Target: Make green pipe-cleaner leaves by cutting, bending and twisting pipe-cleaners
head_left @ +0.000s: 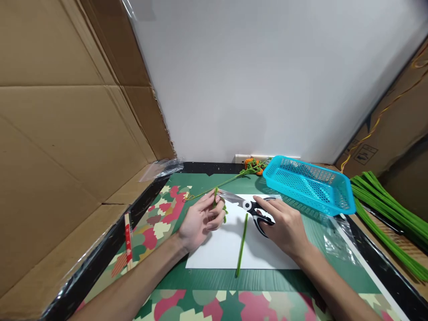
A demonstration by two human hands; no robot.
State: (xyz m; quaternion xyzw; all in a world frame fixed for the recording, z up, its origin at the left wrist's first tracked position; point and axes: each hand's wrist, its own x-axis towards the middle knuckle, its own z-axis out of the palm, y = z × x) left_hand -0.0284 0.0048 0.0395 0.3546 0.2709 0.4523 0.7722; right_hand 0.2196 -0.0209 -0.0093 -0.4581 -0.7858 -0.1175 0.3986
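Observation:
Between the thumb and fingers of my left hand point(203, 219) is a bent green pipe cleaner point(216, 196); part of it is hidden behind the fingers. My right hand point(286, 225) grips black-and-white scissors point(247, 205) by the handles. Their blade tips point left and reach the pipe cleaner near my left fingertips; whether they touch it I cannot tell. A straight green pipe cleaner piece point(242, 245) lies on the white paper point(214, 254) below the scissors, its lower end past the paper's edge.
Behind the hands lies an orange flower point(254, 166) with a long green stem. A blue perforated basket point(309, 183) sits back right, beside a bundle of green pipe cleaners point(394, 214). Red-wrapped chopsticks point(128, 240) lie left. Cardboard point(67, 133) walls the left side; clear plastic bags point(163, 168) lie around.

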